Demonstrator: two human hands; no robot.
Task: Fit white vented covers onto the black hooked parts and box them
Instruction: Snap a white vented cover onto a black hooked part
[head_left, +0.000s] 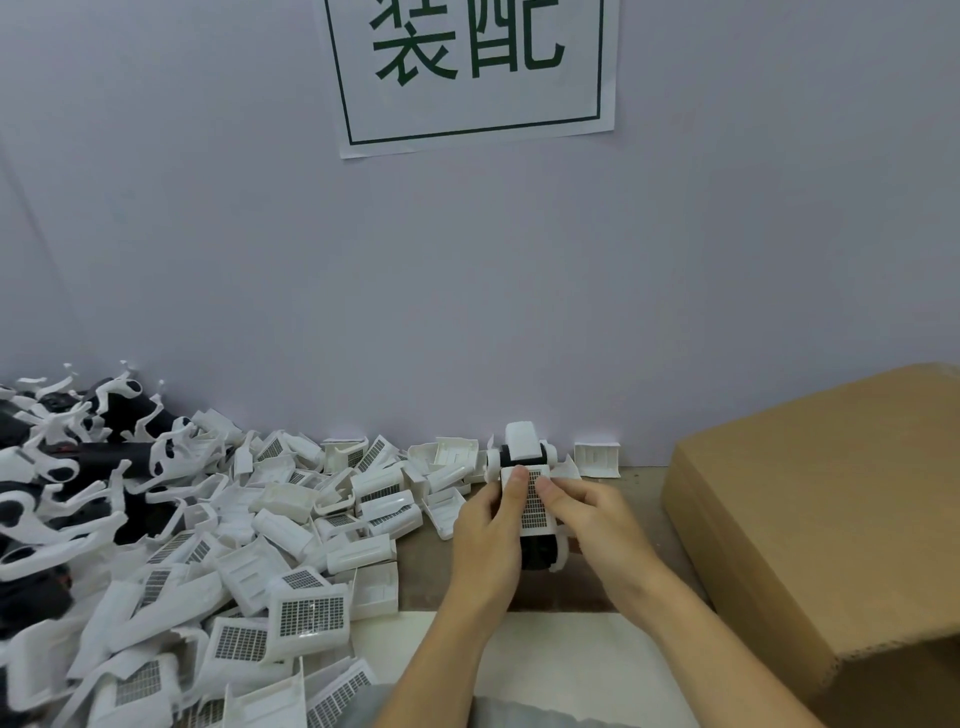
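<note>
Head view: we've got the black part (537, 552) held just above the surface (613, 587), between both hands, with a white cover (535, 499) sitting on top of it. Left hand (488, 535) has its grip wrapped around the left side, thumb pressing the vented face; right hand (597, 525) grips the other side, thumb on the cover too. Looks like we're mid snap-on. Best bet here: keep both thumbs pushing evenly so the cover seats square, not one edge first, and feel for it bottoming out before letting go. The box (810, 525) is right beside us on the right, the cover pile (270, 561) on the left.
</note>
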